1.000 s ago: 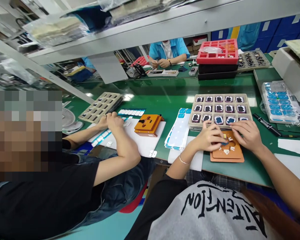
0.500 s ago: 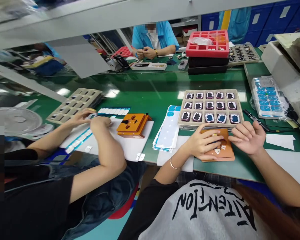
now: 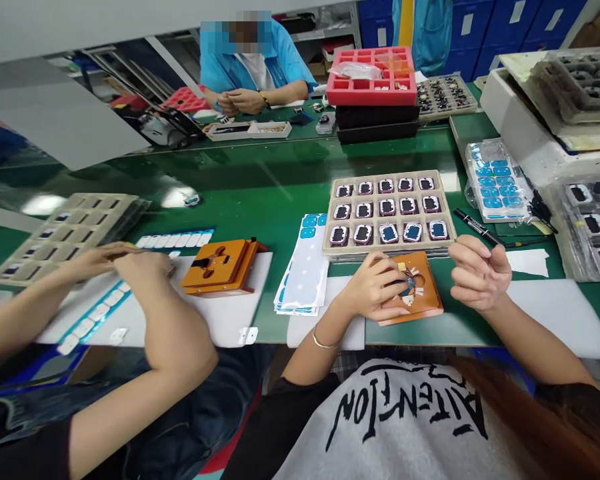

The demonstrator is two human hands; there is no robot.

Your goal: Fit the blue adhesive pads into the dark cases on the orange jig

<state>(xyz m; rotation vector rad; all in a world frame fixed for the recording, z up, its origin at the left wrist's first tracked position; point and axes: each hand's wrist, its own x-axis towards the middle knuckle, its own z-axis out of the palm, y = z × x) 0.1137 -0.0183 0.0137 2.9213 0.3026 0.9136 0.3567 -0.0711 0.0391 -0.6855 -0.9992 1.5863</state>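
My left hand [image 3: 373, 288] lies over the left side of an orange jig [image 3: 427, 299] on the green bench, fingertips on a small blue part at its middle. Small white tabs ring that part. My right hand [image 3: 479, 272] hovers just right of the jig, fingers loosely curled, with nothing visible in it. Directly behind the jig sits a beige tray [image 3: 386, 253] of several small dark-framed parts, some with blue faces. A stack of white sticker sheets [image 3: 303, 275] lies left of my left hand.
A black marker [image 3: 477, 227] lies by my right hand, and a bag of blue stickers [image 3: 495, 179] sits behind it. On my left a co-worker's arm [image 3: 155, 307] works beside a second orange jig [image 3: 223, 265] and a beige tray [image 3: 65, 230]. Across the bench are a red tray [image 3: 373, 77] and a seated person [image 3: 253, 70].
My right hand has lifted off the jig, moved right and curled its fingers. My left hand stays on the jig. The view has tilted down and shifted right.
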